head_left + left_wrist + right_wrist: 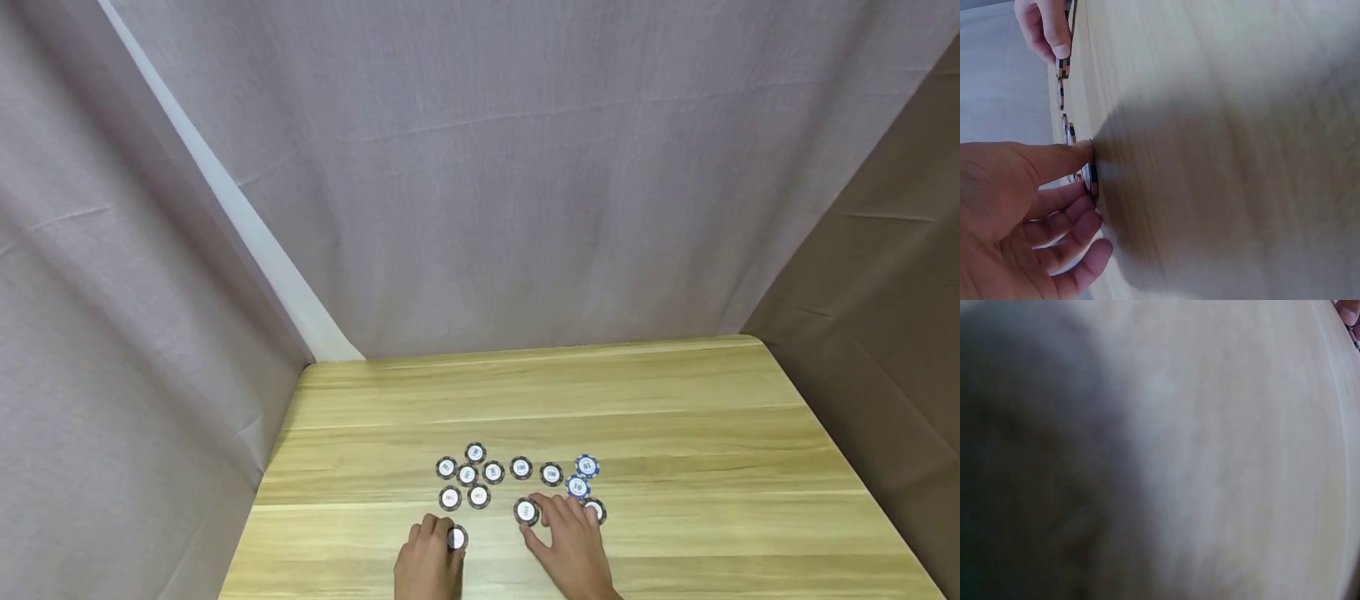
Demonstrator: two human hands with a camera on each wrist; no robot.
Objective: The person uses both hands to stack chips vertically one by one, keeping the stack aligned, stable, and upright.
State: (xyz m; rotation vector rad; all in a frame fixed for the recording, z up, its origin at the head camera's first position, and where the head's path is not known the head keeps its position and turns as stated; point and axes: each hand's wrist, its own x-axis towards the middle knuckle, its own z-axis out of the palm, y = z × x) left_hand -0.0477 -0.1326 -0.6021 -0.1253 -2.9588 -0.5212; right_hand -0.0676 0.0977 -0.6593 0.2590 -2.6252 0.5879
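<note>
My left hand (426,557) pinches a black poker chip (457,538) with a pale centre, near the front of the table. In the left wrist view the thumb and fingers hold that chip (1091,178) by its edges, low on the wood. My right hand (573,542) has thumb and index finger around another black chip (526,511), marked 100. Under its other fingers, a further black chip (596,511) is partly hidden. Two blue chips (587,466) marked 10 lie just beyond the right hand. The right wrist view is mostly blurred shadow and tabletop.
Several black chips marked 100 lie flat in a loose cluster (467,475) beyond the left hand. Two more black chips (521,467) sit between that cluster and the blue ones. Grey curtains (480,208) surround the wooden table (675,417) behind and at the sides.
</note>
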